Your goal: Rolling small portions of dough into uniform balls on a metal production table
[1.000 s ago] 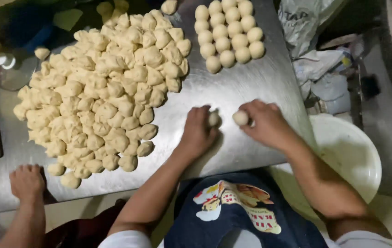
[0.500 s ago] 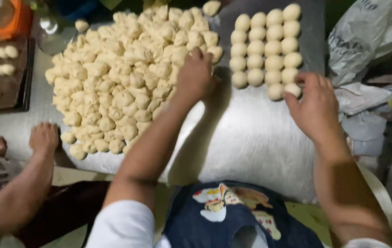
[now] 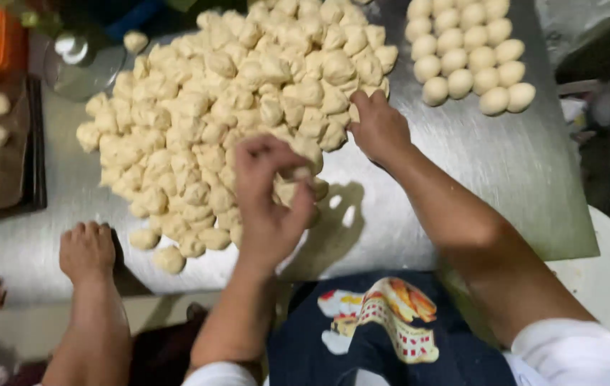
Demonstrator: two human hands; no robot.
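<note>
My left hand (image 3: pixel 269 196) is raised over the near edge of the dough pile (image 3: pixel 248 107), fingers curled, pinching one dough piece (image 3: pixel 292 174). My right hand (image 3: pixel 378 127) rests on the pile's right edge, fingers curled around pieces there.

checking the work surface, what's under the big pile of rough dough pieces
The dough pile lies directly on a steel table. Both hands, left and right, cover its near edge, hiding pieces beneath.

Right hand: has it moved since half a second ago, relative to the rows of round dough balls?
Yes. The right hand left the rows of smooth round dough balls and went leftward to the pile of rough dough pieces, now touching its edge.
</note>
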